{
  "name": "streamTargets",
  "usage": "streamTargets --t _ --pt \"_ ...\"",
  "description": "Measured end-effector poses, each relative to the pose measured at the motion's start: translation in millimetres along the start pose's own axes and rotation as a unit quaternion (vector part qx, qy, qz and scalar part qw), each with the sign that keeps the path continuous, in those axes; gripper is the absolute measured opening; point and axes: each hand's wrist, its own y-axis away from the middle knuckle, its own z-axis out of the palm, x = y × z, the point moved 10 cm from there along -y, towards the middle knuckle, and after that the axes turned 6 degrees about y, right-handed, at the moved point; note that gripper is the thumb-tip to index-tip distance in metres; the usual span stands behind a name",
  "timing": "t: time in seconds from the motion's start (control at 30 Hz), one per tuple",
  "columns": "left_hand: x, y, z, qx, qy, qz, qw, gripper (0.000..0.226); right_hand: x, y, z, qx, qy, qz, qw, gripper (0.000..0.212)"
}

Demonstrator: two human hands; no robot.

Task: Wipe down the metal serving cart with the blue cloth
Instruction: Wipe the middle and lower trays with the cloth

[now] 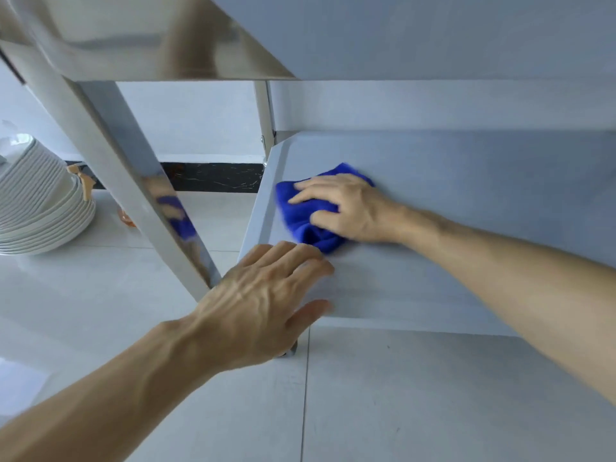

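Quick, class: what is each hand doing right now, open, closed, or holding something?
Left hand: open, resting on the cart shelf corner.
Right hand: gripping the blue cloth.

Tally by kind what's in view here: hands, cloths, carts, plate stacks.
Hands: 2, left hand and right hand
Cloth: 1
Cart: 1
Plate stack: 1
Total: 5
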Motion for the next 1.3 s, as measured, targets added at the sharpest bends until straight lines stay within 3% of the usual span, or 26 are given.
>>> streamTargets --t 0.07,0.13,0.2,0.27,0.47,0.63,0.77,0.87,0.93,1.0,1.03,1.1,1.17,1.3 --pt "-8 -4 7 -0.013 0.010 -0.014 1.000 0.049 53 15 -30 0.050 0.038 0.067 0.996 0.037" --pt "-11 -4 12 -0.016 0.020 -0.023 0.999 0.049 118 39 -60 0.097 0.107 0.199 0.969 0.037" --pt "-12 0 19 -0.019 0.023 -0.041 0.999 0.050 170 59 -68 0.072 0.141 0.355 0.922 0.038" --pt "-12 1 24 -0.020 0.019 -0.053 0.998 0.053 184 54 -58 0.028 0.142 0.421 0.896 0.041" --pt "-16 -1 29 -0.029 0.024 -0.060 0.997 0.054 110 -51 -16 0.005 0.132 0.308 0.942 0.056" --pt "-16 -1 30 -0.035 0.025 -0.065 0.997 0.054 -13 -78 23 -0.004 0.048 0.049 0.998 0.049" --pt "-17 -2 31 -0.040 0.016 -0.062 0.997 0.056 -16 -45 14 0.022 0.013 -0.057 0.998 0.041" --pt "-17 -2 29 -0.032 0.024 -0.058 0.998 0.055 46 -40 -20 0.076 0.039 0.004 0.996 0.032" --pt "-16 -1 28 -0.026 0.029 -0.058 0.998 0.054 106 -45 -39 0.103 0.067 0.148 0.981 0.033" --pt "-16 -1 28 -0.021 0.038 -0.059 0.997 0.053 148 -46 -38 0.076 0.085 0.323 0.939 0.037" --pt "-16 -1 27 -0.017 0.040 -0.059 0.997 0.053 154 -52 -32 0.053 0.088 0.369 0.924 0.043" --pt "-15 -2 26 -0.014 0.036 -0.058 0.998 0.054 134 -77 -15 0.010 0.094 0.367 0.925 0.060" --pt "-15 -2 27 -0.015 0.024 -0.059 0.998 0.054 86 -110 4 -0.020 0.102 0.284 0.953 0.067" --pt "-14 -3 27 -0.021 0.018 -0.063 0.998 0.056 19 -129 32 -0.042 0.098 0.150 0.983 0.058"
